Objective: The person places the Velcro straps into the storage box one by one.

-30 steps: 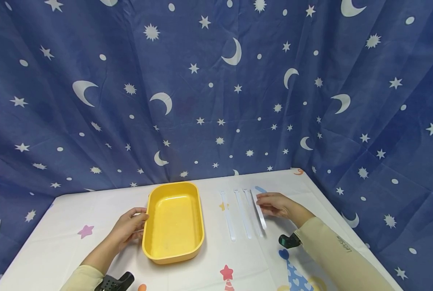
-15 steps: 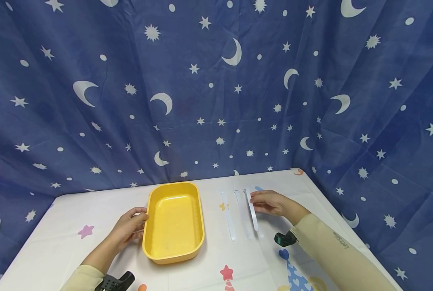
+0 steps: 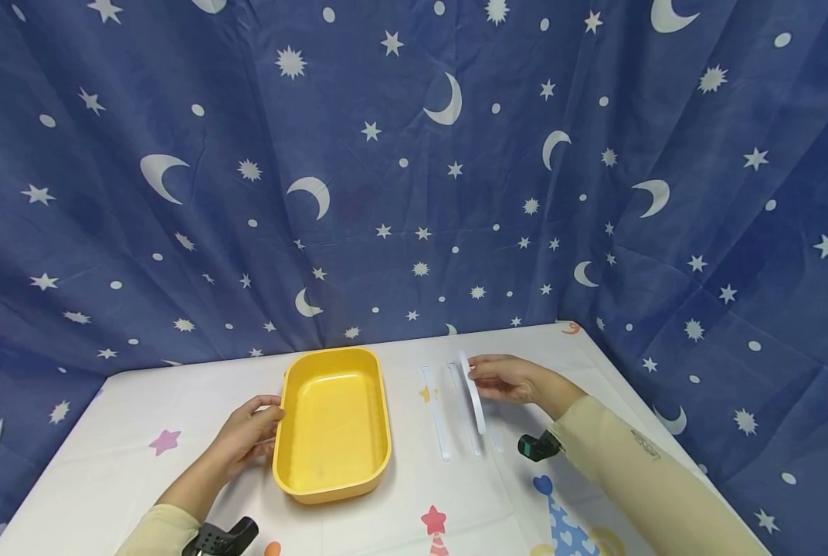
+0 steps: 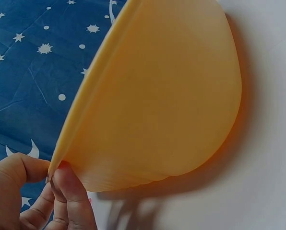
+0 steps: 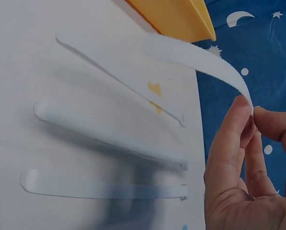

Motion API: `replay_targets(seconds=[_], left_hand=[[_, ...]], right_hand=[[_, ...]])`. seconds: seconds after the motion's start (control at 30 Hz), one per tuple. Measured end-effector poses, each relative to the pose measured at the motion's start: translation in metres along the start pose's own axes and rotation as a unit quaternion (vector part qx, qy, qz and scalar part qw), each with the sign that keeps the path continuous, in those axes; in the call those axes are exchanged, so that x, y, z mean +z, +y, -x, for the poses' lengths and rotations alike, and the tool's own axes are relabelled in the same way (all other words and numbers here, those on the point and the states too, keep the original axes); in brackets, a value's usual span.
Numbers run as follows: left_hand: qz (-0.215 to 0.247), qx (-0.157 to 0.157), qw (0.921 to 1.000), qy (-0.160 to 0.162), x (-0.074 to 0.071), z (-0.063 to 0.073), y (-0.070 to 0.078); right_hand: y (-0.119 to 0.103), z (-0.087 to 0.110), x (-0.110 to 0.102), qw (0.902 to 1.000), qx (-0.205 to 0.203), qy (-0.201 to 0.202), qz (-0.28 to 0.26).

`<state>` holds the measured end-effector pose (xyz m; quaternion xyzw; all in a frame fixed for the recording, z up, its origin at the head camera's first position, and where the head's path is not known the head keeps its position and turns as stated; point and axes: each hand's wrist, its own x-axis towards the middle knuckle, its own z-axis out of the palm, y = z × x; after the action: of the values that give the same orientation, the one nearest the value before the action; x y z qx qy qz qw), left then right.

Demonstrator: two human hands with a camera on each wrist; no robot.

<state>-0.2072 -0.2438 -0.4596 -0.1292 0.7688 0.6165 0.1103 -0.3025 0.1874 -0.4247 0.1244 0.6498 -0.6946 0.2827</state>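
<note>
My left hand (image 3: 247, 431) pinches the left rim of a yellow plastic tray (image 3: 330, 432), thumb on one side and fingers on the other. The tray sits upright on the table, and its side fills much of the left wrist view. My right hand (image 3: 507, 378) pinches one end of a white plastic strap (image 5: 200, 57) between thumb and fingertips. That strap is raised, bends in a curve and has fine teeth along its edge. Three similar straps lie on the table: a left one (image 3: 436, 413), a middle one (image 5: 109, 136) and a right one (image 5: 104, 184), partly covered in the head view.
A white cloth with printed shapes, including a pink star (image 3: 164, 442) and a blue party hat (image 3: 570, 525), covers the table. Behind and to the right hangs a blue curtain (image 3: 386, 193) with moons and stars. Each wrist wears a black camera (image 3: 539, 446).
My right hand has moved left and slightly up with the held strap, which passes over the right strap towards the middle one. The left hand and tray stay in place.
</note>
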Motion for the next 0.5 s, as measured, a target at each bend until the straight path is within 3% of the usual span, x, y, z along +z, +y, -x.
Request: replay_targets(seconds=[0.5], left_hand=[[0.007,-0.009,0.9999,0.006,0.003,0.002,0.002]], right_hand=[[-0.010,0.004,0.022,0.9996,-0.007,-0.027,0.005]])
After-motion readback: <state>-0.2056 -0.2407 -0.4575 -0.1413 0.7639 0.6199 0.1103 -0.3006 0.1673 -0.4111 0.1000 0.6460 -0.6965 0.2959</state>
